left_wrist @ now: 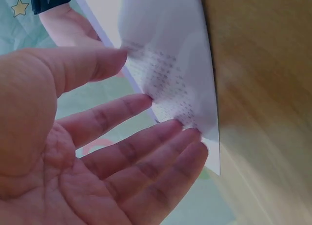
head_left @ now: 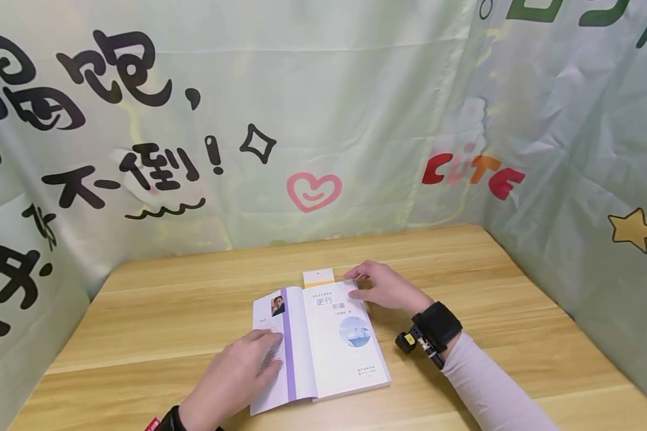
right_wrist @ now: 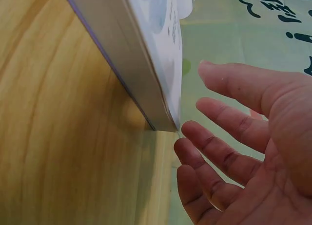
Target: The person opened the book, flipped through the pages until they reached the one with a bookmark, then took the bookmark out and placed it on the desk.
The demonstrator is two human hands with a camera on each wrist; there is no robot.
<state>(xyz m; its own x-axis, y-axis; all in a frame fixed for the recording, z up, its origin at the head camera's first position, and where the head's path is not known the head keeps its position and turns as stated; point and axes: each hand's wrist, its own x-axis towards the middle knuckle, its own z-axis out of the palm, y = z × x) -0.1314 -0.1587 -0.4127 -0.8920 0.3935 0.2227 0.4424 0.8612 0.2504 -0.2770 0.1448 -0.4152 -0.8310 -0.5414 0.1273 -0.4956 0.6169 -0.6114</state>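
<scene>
A paperback book (head_left: 334,353) lies open at its title page on the wooden table, its front cover folded out to the left. The cover flap (head_left: 272,383) carries small text, a purple stripe and a little portrait photo. My left hand (head_left: 242,365) rests on that flap, fingers extended over the printed lines; in the left wrist view the fingertips (left_wrist: 187,132) meet the page. At the book's upper right corner is my right hand (head_left: 383,286), thumb over the page edge. The right wrist view shows its fingers loosely bent beside the book's page block (right_wrist: 126,59), gripping nothing.
A white card (head_left: 319,277) with a yellow band sticks out past the top of the book. The wooden table (head_left: 167,311) extends around it. A printed cloth (head_left: 356,108) with lettering, a heart and a star hangs behind and at the sides.
</scene>
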